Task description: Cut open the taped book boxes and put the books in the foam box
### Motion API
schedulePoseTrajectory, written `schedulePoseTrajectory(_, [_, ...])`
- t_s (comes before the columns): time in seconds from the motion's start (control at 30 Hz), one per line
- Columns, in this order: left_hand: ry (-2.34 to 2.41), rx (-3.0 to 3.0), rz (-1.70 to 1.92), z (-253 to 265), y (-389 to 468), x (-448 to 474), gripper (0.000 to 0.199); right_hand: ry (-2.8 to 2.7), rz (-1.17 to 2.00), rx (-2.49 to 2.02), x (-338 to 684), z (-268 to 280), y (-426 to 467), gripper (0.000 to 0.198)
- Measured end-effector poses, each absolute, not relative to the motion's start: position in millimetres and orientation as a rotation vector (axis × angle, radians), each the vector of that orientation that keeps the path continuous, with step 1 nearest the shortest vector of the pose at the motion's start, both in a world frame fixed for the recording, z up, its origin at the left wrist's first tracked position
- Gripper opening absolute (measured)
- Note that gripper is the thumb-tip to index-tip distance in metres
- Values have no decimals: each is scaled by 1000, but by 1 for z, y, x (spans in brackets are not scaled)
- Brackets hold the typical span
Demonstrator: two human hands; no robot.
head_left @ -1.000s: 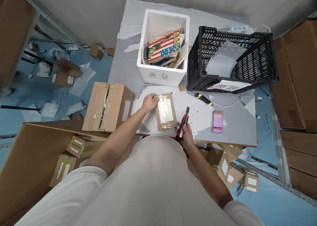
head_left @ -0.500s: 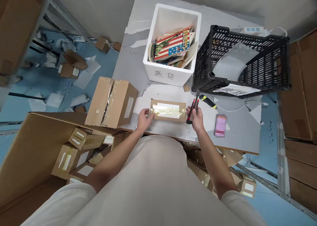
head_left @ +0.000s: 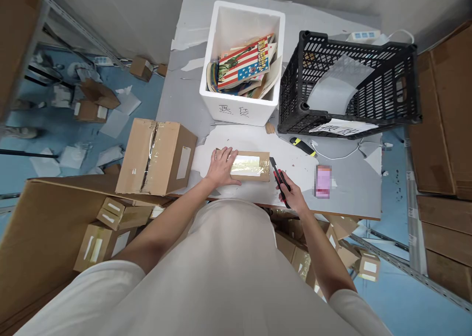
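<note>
A small taped cardboard box (head_left: pixel 254 165) with white labels on top lies flat on the table in front of me. Across its left end rests my left hand (head_left: pixel 221 167), fingers stretched out and spread, covering that part of the box. In my right hand (head_left: pixel 291 192) is a red-and-black utility knife (head_left: pixel 279 179), its tip pointing up and left beside the box's right end. A second cutter with a black-and-yellow handle (head_left: pixel 304 146) lies behind it on the table. To the left stands a larger taped carton (head_left: pixel 162 154).
A white foam box (head_left: pixel 239 109) holding several books stands at the back, with a black plastic crate (head_left: pixel 295 110) to its right. A pink blurred object (head_left: pixel 323 181) lies at the table's right. Several cartons fill a big open box (head_left: pixel 55 218) at lower left.
My left hand has moved from the small box's left edge to lie spread over its top. My right hand has lowered a little, and the knife now points up-left at the box's right end.
</note>
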State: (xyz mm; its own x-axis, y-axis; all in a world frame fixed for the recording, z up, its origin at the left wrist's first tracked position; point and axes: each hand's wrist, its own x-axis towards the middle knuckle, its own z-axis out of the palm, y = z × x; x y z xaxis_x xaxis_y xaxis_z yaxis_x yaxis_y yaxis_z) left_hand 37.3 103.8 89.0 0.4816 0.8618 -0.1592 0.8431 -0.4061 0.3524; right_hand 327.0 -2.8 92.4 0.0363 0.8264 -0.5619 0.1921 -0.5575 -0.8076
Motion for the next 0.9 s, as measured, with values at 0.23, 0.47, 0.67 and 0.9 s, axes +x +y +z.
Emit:
schedulePoseTrajectory(0.23, [1383,2298,221,82,105,35,113,-1111,1615,-1796,337,99,7,67])
schedulePoseTrajectory(0.47, [1334,2317,220,78,109,35,114,-1377,1702,-1812,350,102,7,59])
schedulePoseTrajectory(0.67, [1362,2343,186,79,110,35,112,-1243,1756,-1814,357,106,-19,64])
schedulePoseTrajectory(0.9, [1354,2351,178,75,109,34,116,-1257,1720,-1812,354,106,-38,63])
